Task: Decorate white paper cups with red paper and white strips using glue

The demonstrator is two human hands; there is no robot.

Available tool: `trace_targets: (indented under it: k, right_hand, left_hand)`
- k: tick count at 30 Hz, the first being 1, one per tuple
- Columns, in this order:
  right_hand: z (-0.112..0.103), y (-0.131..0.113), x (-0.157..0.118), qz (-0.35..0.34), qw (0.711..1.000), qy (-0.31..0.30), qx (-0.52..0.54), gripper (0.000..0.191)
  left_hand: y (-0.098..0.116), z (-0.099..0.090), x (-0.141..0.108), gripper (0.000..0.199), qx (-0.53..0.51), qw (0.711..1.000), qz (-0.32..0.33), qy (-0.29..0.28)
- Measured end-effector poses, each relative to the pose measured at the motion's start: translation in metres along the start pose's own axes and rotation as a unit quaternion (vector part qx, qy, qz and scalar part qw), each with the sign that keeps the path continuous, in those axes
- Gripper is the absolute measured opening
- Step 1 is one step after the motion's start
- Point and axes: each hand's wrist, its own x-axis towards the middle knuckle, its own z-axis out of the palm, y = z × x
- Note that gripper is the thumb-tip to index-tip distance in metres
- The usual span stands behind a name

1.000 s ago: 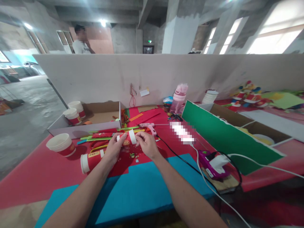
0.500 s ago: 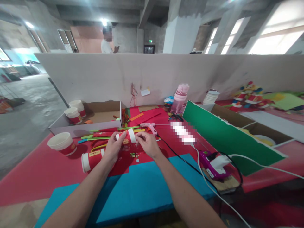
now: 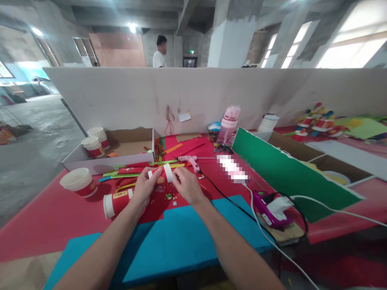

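Observation:
A red and white paper cup (image 3: 165, 174) lies sideways in my left hand (image 3: 145, 183), whose thumb and fingers wrap round it. My right hand (image 3: 186, 183) is at the cup's right end, its fingers curled together; what they pinch, if anything, is hidden. Below my left wrist another red and white paper cup (image 3: 119, 201) lies on its side on the red table cover (image 3: 72, 219). Small scraps (image 3: 171, 197) lie beneath my hands. Behind them rests a pink glue gun (image 3: 191, 161) with a black cord.
Stacked paper cups (image 3: 79, 183) stand at left, by a cardboard box (image 3: 130, 141). A green-sided box (image 3: 281, 173) stands right, near a purple power strip (image 3: 273, 211) with trailing cords. A pink bottle (image 3: 229, 125) is at the back. A person (image 3: 159, 52) is beyond the partition.
My right hand's fingers have curled in more and turned slightly at the cup's end. The cup stays in place in my left hand. The person behind the partition has moved right.

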Motion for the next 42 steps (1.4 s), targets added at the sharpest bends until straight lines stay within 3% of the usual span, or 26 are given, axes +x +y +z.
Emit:
trace_targets:
  k: [7, 12, 19, 26, 33, 42]
  right_hand:
    - [0.000, 0.012, 0.002, 0.051, 0.991, 0.063, 0.109, 0.016]
    - [0.003, 0.014, 0.003, 0.072, 0.979, 0.005, 0.189, 0.019]
    - [0.006, 0.014, 0.001, 0.045, 0.987, -0.018, 0.156, 0.020]
    - [0.003, 0.012, 0.001, -0.004, 0.996, -0.033, 0.081, 0.023]
    - [0.003, 0.009, 0.000, -0.017, 0.999, -0.037, 0.029, 0.020]
    - [-0.001, 0.007, 0.000, -0.016, 0.998, -0.043, 0.038, 0.020]
  left_hand:
    - [0.002, -0.002, 0.001, 0.046, 0.008, 1.000, -0.004, 0.003]
    - [0.000, -0.002, 0.002, 0.046, 0.008, 1.000, 0.003, 0.012]
    - [-0.005, -0.005, 0.005, 0.042, 0.044, 0.997, 0.058, 0.003]
    - [-0.003, -0.005, 0.003, 0.042, 0.063, 0.996, 0.064, 0.012]
    - [-0.001, 0.000, 0.000, 0.044, 0.019, 1.000, -0.003, 0.002]
    - [-0.003, -0.003, 0.002, 0.044, 0.014, 1.000, 0.010, -0.013]
